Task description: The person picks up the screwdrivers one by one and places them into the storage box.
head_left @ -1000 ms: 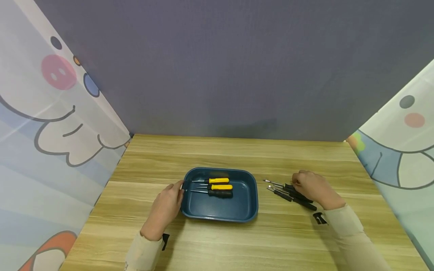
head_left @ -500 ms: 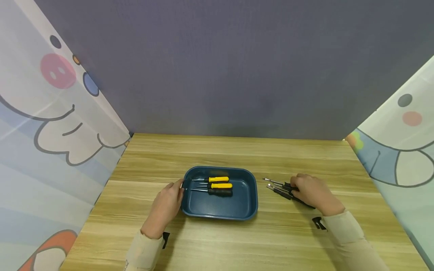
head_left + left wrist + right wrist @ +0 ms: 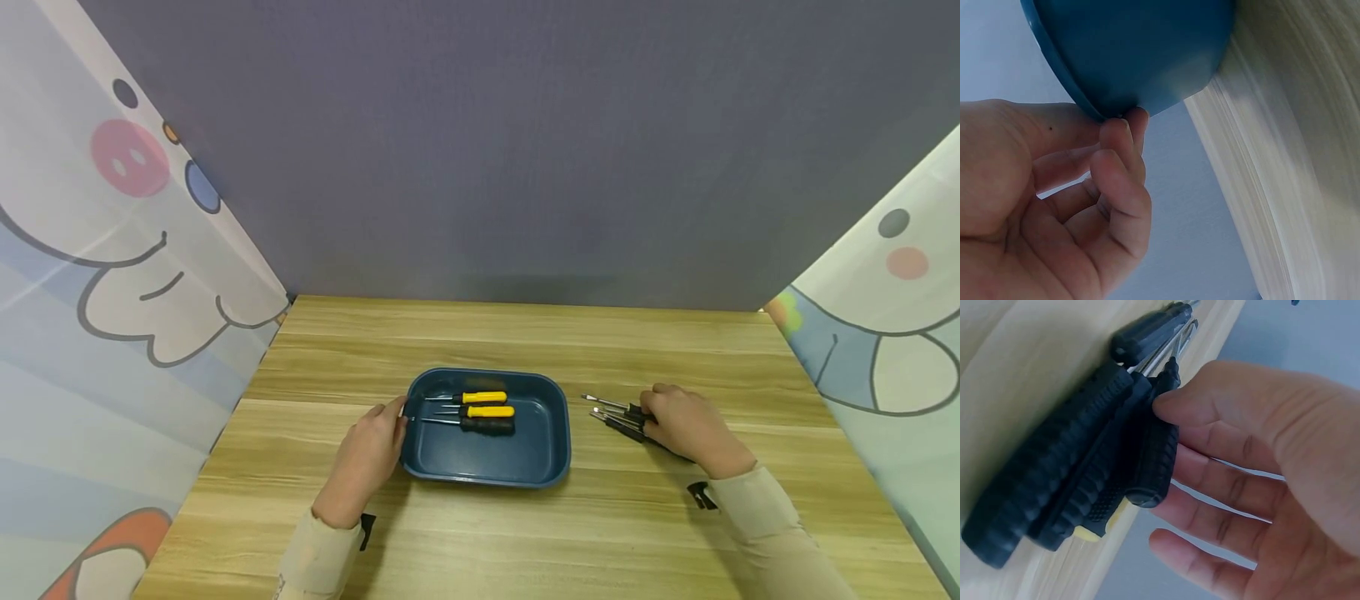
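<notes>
1. Desk [image 3: 540,333], far strip: I have open passage behind the tray [image 3: 480,460].
2. Gap, tray to loose screwdrivers [image 3: 1100,462]: open, passable to me.
3. Tray, near half: room to reach in; three screwdrivers [image 3: 487,412] obstruct the far half.
4. Tray, left end: obstructed by left hand [image 3: 367,446].
5. Loose screwdrivers: packed together, right hand [image 3: 690,423] on one.

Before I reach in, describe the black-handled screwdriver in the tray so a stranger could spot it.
On the wood-grain table, find the blue tray. Inside, the black-handled screwdriver lies nearest the person, its dark handle distinguishing it from the yellow-handled screwdrivers.
</notes>
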The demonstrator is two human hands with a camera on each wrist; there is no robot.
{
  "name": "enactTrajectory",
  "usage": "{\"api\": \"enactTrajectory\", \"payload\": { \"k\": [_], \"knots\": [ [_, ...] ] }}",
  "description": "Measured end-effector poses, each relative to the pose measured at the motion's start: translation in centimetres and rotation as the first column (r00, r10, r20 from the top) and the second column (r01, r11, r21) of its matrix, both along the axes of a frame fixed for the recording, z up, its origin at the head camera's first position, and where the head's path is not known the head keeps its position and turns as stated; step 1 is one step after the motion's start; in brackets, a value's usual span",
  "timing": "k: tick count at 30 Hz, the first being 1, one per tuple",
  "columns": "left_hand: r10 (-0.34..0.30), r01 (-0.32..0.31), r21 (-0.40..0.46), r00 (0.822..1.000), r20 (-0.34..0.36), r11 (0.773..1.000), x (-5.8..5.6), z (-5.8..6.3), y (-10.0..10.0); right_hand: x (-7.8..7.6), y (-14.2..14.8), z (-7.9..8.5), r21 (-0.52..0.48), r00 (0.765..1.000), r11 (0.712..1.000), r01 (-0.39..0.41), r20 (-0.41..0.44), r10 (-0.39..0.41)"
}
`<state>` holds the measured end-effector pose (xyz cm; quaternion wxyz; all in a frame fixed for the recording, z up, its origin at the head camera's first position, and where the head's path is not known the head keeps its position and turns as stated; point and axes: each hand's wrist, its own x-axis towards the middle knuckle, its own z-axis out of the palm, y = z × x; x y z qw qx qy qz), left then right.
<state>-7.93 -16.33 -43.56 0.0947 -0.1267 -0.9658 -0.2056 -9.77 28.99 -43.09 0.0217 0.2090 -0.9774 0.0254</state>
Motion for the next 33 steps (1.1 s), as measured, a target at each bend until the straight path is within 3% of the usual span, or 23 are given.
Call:
{"api": "enactTrajectory", "payload": {
  "k": [6,17,24,33],
  "knots": [
    [0.001,-0.001,0.002,1.000,-0.003,1.000,0.0,0.0,0.0,-0.1,-0.4,0.7,-0.032,1.000,0.999,-0.011,-0.009,0.010],
    [-0.001,0.001,-0.005,1.000,-0.001,1.000,0.1,0.0,0.0,-0.9,-4.0,3.9,-0.050,0.993,0.994,-0.092,-0.080,0.088],
    [-0.001,0.001,-0.005,1.000,-0.007,1.000,0.0,0.0,0.1,-2.2,-7.3,4.6,-0.048,0.980,0.986,-0.159,-0.132,0.151],
    [0.001,-0.001,-0.003,1.000,-0.003,1.000,0.0,-0.1,0.1,-3.7,-13.0,4.9,-0.018,0.966,0.969,-0.246,-0.084,0.244]
  ]
}}
